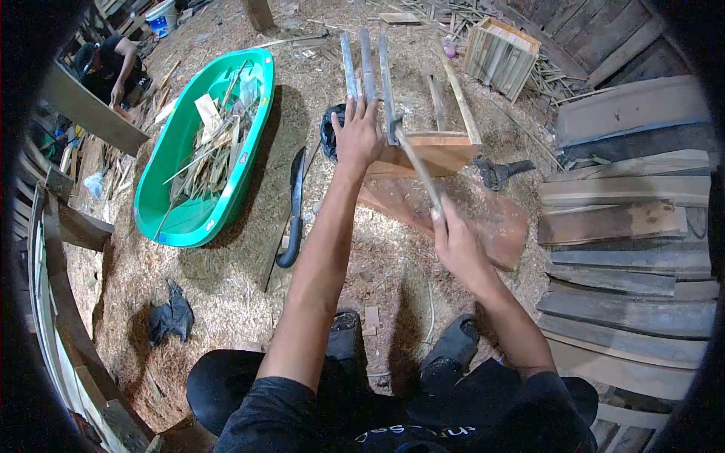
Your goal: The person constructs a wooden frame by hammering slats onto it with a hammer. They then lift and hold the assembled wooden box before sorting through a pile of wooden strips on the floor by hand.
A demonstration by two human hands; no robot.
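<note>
My left hand (358, 136) lies with its fingers stretched out over the near ends of narrow wooden slats (368, 64), beside a black plastic bag (328, 134). My right hand (455, 240) is wrapped round the wooden handle of a hammer (417, 162), whose dark head is by the near end of the rightmost slat. Under the hammer is a curved wooden board (427, 156), and a wider reddish board (483, 219) lies closer to me. A machete (295, 204) with a black handle rests on the ground left of my left arm.
A green tub (257, 147) of wood scraps stands at the left. Stacked planks (627, 260) line the right side. A dark tool (502, 172) lies right of the boards, a slatted wooden box (500, 60) behind. Another person (113, 64) crouches at the upper left.
</note>
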